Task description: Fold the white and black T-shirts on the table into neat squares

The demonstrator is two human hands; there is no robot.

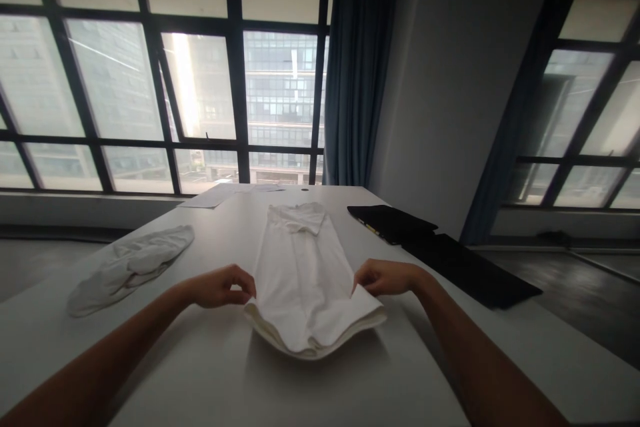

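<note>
A white collared shirt [303,267], its sides folded in to a long narrow shape, lies on the white table [210,373] in front of me. Its collar points to the far side, and the near hem is lifted off the surface, showing several layers. At the left edge, my left hand [220,285] pinches the cloth between thumb and fingers. Opposite it, my right hand [384,278] is closed on the right edge, just above the raised hem corner. The fingertips of both hands are partly hidden by the fabric.
A crumpled white cloth [133,267] lies on the left of the table. To the right are a black folder-like item [393,221] and a flat black panel [470,270]. Papers [213,197] rest near the far edge, before the windows and a blue curtain [355,80].
</note>
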